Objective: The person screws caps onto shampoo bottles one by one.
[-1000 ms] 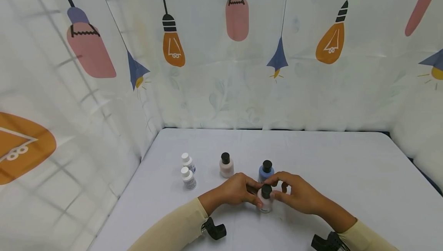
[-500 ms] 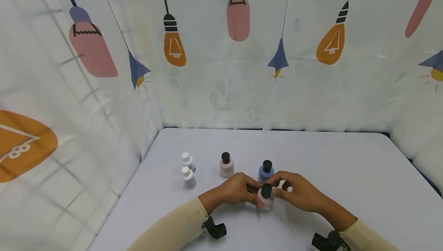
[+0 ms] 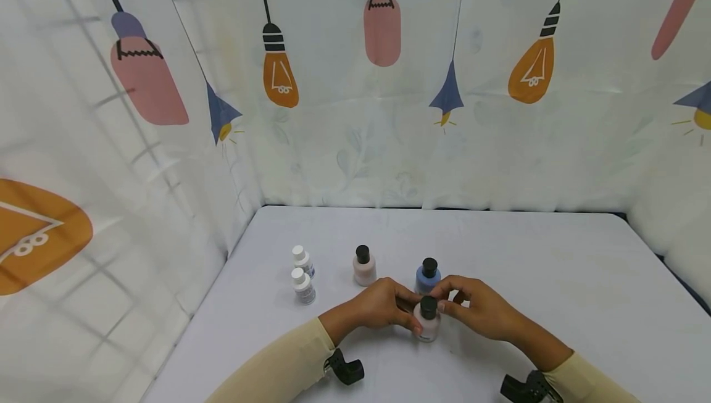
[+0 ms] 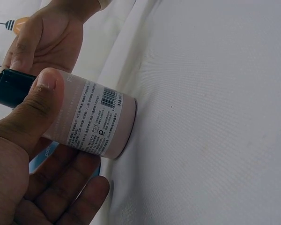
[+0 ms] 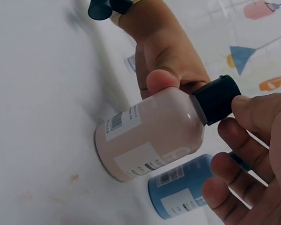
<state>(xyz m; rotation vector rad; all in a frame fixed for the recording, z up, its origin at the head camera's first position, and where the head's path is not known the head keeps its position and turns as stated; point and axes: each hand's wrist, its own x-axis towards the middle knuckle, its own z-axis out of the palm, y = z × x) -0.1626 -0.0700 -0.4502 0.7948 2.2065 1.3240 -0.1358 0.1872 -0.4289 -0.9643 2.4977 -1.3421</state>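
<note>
A small pale pink bottle (image 3: 428, 328) with a black cap (image 3: 428, 307) stands upright on the white table. My left hand (image 3: 380, 305) grips its body, and the thumb (image 4: 40, 105) lies across the bottle's shoulder in the left wrist view. At the cap is my right hand (image 3: 486, 311), its thumb (image 5: 255, 112) against the cap's side and its index fingertip close by, as the right wrist view shows. Just behind stands a blue bottle (image 3: 426, 279) with a black cap, partly hidden by the hands.
Another pale pink bottle (image 3: 364, 271) with a black cap stands farther back, left of the blue one. Two small white-capped bottles, a front one (image 3: 303, 290) and a rear one (image 3: 302, 261), stand at the left. A printed curtain (image 3: 355, 144) surrounds the table (image 3: 555, 267).
My right thumb and index finger have shifted slightly around the cap. The left hand keeps its grip, and the bottle stays in nearly the same place.
</note>
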